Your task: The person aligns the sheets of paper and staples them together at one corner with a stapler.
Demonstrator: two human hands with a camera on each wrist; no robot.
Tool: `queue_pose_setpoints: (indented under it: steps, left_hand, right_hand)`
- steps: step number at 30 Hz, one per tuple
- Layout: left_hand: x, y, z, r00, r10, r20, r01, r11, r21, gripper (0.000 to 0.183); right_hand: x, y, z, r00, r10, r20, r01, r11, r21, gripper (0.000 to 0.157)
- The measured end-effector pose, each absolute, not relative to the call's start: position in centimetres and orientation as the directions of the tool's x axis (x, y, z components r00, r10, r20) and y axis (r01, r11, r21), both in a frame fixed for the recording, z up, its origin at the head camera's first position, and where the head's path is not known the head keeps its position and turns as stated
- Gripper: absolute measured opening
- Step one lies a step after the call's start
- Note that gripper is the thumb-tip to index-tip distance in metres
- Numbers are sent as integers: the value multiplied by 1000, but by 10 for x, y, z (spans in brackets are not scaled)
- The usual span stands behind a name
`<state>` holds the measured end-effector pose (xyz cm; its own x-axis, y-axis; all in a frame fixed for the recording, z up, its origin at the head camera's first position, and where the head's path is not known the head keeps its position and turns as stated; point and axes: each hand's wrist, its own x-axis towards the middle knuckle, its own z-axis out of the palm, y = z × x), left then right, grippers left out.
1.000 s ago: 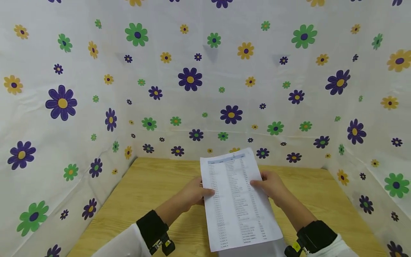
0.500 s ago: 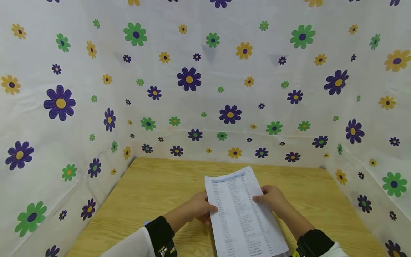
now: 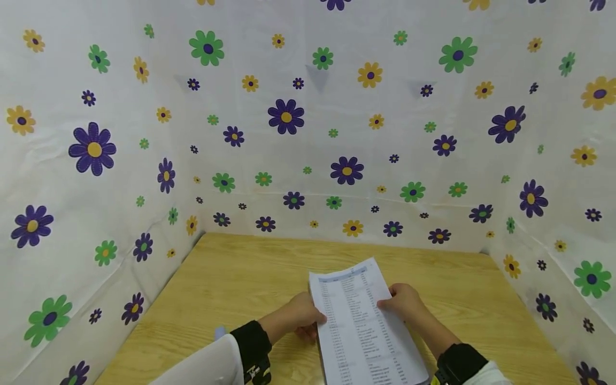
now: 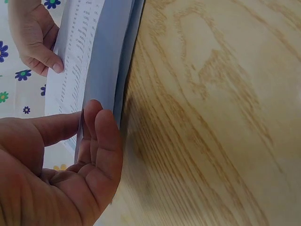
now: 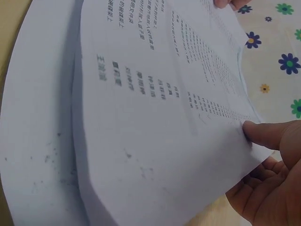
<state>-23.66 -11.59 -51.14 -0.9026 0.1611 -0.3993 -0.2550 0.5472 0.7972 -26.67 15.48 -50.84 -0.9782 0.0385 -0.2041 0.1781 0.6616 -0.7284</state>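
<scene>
A stack of printed paper sheets (image 3: 361, 326) slants across the front of the table, with a table of small text on the top page. At its left edge my left hand (image 3: 299, 317) pinches the stack, thumb on top and fingers underneath. My right hand (image 3: 406, 305) grips the opposite edge in the same way. Seen from the left wrist, the sheets (image 4: 104, 61) stand on edge just over the wood, slightly fanned. The right wrist view shows the top sheets (image 5: 155, 141) lifted apart from a whiter sheet (image 5: 35, 127) below.
The wooden table (image 3: 240, 272) extends behind and to both sides of the papers. A small pale lavender object (image 3: 220, 332), mostly hidden, lies beside the left sleeve. A white cloth (image 3: 308, 144) with printed flowers encloses the back and both sides.
Both hands have brought the paper stack down and nearer to the person, still holding its two edges. The pale lavender object has come into view beside the left sleeve.
</scene>
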Motion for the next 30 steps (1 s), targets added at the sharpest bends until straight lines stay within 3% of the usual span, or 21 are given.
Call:
queue_pose_setpoints:
  steps: [7,12,17,25,30]
  left_hand:
    - [-240,-118,-517,-897,166,-409,-238,599,765,10]
    - [-246,-126,-516,-896,94,-433,-286,624,727,25]
    - [-249,-133,-510,-897,25,-440,-348,575,741,32]
    - [-246,-127,-504,-884,76,-461,-397,398,827,47]
    - [-246,-121,-503,-871,34,-490,-458,301,836,62]
  right_hand:
    - [-262,157,-510,-985,39,-169,139,761,-634,31]
    - [-256,167,-505,-981,68,-180,162,799,-579,34]
    - [-253,177,-499,-966,68,-251,218,737,-640,35]
    - [-249,176,-497,-928,62,-367,332,585,-740,46]
    - [-246,172,-503,-917,48,-396,362,512,-779,37]
